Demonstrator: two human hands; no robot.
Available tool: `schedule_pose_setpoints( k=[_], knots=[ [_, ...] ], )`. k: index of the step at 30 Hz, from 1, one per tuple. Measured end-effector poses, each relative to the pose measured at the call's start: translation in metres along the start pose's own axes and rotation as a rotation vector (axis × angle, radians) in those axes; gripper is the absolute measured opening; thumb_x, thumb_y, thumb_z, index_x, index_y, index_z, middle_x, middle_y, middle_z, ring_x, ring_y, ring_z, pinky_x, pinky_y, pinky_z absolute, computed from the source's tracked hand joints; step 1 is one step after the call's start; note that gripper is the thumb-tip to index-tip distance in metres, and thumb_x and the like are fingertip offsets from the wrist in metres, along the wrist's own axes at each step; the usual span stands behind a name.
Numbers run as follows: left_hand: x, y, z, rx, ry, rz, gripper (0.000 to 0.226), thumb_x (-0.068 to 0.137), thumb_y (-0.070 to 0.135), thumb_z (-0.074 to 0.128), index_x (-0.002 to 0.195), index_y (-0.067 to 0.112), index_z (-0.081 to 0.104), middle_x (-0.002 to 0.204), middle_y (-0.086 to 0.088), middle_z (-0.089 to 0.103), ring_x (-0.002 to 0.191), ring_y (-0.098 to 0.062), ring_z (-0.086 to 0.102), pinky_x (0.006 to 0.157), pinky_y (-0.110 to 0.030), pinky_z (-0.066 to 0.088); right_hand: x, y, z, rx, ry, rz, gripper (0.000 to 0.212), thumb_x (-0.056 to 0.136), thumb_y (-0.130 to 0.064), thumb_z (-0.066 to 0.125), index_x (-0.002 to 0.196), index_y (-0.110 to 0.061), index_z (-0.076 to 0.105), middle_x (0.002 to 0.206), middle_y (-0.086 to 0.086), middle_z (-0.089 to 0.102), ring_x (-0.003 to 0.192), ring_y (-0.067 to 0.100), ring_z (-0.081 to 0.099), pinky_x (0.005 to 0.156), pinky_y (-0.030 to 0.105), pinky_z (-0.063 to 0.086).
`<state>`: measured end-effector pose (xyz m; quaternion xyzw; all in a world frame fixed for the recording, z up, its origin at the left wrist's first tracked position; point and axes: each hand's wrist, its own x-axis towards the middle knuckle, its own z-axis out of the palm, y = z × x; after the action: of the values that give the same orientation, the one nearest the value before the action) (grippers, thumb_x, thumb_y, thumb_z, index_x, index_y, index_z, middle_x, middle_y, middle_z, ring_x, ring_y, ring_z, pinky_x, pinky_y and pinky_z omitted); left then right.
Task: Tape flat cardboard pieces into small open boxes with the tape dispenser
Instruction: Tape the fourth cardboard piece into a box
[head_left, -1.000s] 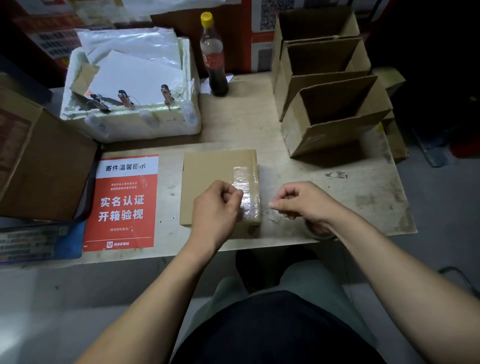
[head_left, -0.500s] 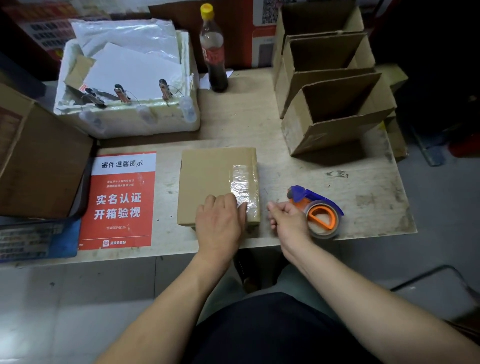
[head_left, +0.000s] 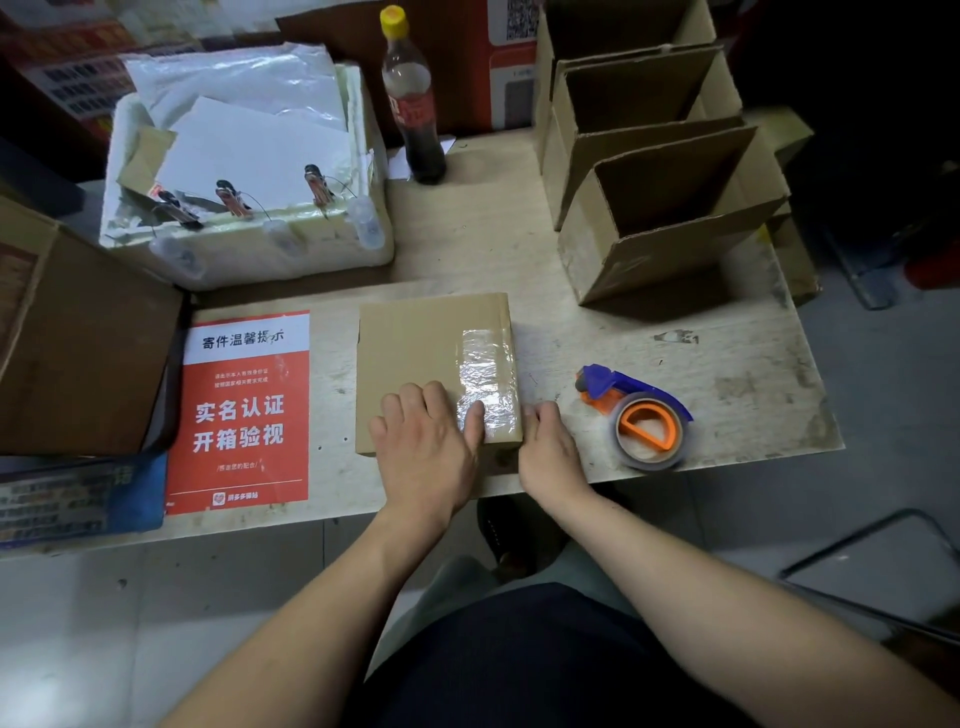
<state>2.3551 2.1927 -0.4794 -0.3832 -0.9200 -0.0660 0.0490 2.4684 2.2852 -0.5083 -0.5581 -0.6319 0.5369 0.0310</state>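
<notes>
While the flat left hand (head_left: 423, 447) presses the cardboard (head_left: 415, 358) at the table's (head_left: 727, 415) front edge, the right hand (head_left: 548, 449) grips its side; uneven pressure could wrinkle the tape (head_left: 485, 371).

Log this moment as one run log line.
left hand flat on cardboard piece | right hand at its taped edge | tape dispenser set down on table

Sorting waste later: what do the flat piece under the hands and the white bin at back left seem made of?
Flat piece: matte brown cardboard, with a glossy, wrinkled clear tape strip. White bin: probably foam, going by its thick, chalky, crumbly-looking walls.
</notes>
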Motion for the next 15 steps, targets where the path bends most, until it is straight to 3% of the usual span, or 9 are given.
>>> schedule_pose_setpoints(
  k=[5, 7, 10, 15],
  knots=[
    [0.001, 0.005, -0.001, 0.006, -0.005, -0.017, 0.029, 0.1, 0.04, 0.045, 0.092, 0.013, 0.052, 0.087, -0.011, 0.049, 0.081, -0.032, 0.043, 0.067, -0.042, 0.026, 0.008, 0.002, -0.024, -0.229, 0.062, -0.075, 0.02, 0.109, -0.034, 0.042, 0.109, -0.016, 0.052, 0.112, 0.005, 0.058, 0.1, 0.022, 0.058, 0.083, 0.037, 0.047],
    [0.003, 0.006, -0.001, -0.007, -0.017, -0.043, 0.036, 0.099, 0.048, 0.047, 0.09, 0.013, 0.052, 0.086, -0.01, 0.05, 0.081, -0.032, 0.044, 0.067, -0.042, 0.029, -0.001, -0.002, -0.027, -0.204, 0.063, -0.206, 0.025, 0.108, -0.037, 0.041, 0.114, -0.019, 0.059, 0.113, -0.003, 0.057, 0.106, 0.014, 0.055, 0.092, 0.034, 0.047],
    [0.003, 0.007, -0.001, 0.006, -0.031, -0.052, 0.053, 0.095, 0.068, 0.05, 0.09, 0.015, 0.053, 0.086, -0.009, 0.05, 0.08, -0.031, 0.046, 0.067, -0.042, 0.03, -0.02, -0.009, -0.016, -0.109, -0.07, -0.276, 0.037, 0.11, -0.037, 0.036, 0.134, -0.021, 0.059, 0.127, -0.006, 0.055, 0.119, 0.008, 0.05, 0.107, 0.027, 0.038],
    [0.007, 0.008, 0.004, -0.017, 0.02, -0.074, 0.024, 0.103, 0.034, 0.052, 0.088, 0.015, 0.051, 0.082, -0.009, 0.051, 0.077, -0.031, 0.045, 0.065, -0.041, 0.027, -0.027, -0.021, -0.012, -0.247, -0.105, -0.264, 0.043, 0.112, -0.036, 0.028, 0.138, -0.016, 0.056, 0.13, 0.003, 0.056, 0.12, 0.016, 0.05, 0.103, 0.027, 0.036]
  ],
)
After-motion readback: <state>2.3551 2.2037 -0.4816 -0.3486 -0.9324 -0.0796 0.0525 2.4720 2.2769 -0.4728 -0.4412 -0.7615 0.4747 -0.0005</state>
